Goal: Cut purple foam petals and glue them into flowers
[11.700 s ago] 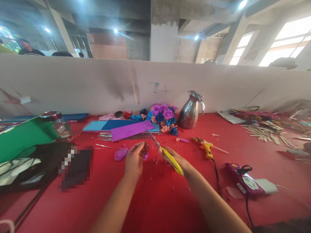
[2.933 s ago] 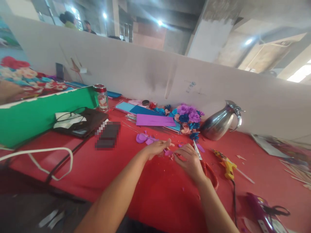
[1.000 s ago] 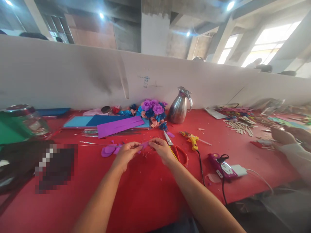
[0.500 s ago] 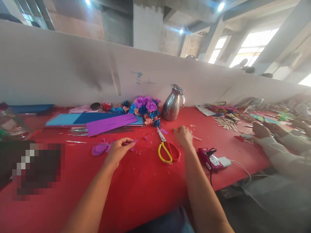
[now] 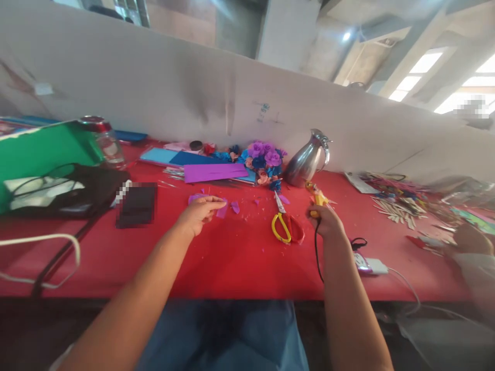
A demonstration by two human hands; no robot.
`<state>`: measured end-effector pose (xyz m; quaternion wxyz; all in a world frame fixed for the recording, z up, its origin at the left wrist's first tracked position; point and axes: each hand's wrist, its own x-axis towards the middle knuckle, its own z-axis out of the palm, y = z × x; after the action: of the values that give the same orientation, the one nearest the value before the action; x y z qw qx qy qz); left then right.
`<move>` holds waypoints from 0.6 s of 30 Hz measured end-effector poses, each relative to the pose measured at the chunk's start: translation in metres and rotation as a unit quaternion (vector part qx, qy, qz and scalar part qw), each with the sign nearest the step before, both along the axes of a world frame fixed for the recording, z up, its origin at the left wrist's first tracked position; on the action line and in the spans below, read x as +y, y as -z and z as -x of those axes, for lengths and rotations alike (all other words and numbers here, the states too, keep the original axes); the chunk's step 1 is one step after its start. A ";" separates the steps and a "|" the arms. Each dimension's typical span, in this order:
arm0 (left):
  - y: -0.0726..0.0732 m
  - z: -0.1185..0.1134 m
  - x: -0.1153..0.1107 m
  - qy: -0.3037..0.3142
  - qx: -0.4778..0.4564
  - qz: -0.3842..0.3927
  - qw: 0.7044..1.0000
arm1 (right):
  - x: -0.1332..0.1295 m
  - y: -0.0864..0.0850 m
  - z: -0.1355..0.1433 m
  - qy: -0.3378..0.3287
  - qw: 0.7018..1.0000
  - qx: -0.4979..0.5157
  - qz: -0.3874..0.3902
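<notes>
My right hand (image 5: 328, 219) is wrapped round a yellow glue gun (image 5: 319, 200) whose nozzle points away from me; its black cord (image 5: 318, 252) hangs below. The fingers of my left hand (image 5: 201, 212) are pinched together on a purple paper petal (image 5: 221, 210), partly hidden by the fingertips. Behind that hand lie more purple paper pieces (image 5: 195, 197), and one loose purple scrap (image 5: 235, 207) is just right of it. Between my hands rest scissors (image 5: 285, 226) with one yellow and one red handle, blades pointing away.
Paper flowers (image 5: 266, 157) are bunched beside a metal jug (image 5: 307, 159). Purple paper strips (image 5: 214, 172) lie over blue sheets. A pink power strip (image 5: 362, 263) with a white plug sits right of my arm. At far right are another person's hand (image 5: 472, 239) and wooden sticks (image 5: 398, 211).
My right hand has come up with the yellow glue gun, now plainly seen in it. My left hand keeps its pinch. The view has turned left, showing a bottle and bag.
</notes>
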<state>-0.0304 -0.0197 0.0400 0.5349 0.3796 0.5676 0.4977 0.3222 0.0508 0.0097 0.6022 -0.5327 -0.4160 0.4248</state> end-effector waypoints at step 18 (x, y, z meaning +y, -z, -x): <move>0.038 -0.011 -0.025 -0.114 0.171 0.028 0.978 | -0.108 -0.008 0.120 -0.278 0.959 -0.042 0.027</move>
<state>-0.0194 -0.0450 0.0020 0.3800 0.3770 0.7042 0.4665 0.2027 -0.0574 0.0176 0.4273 -0.4293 -0.5615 0.5637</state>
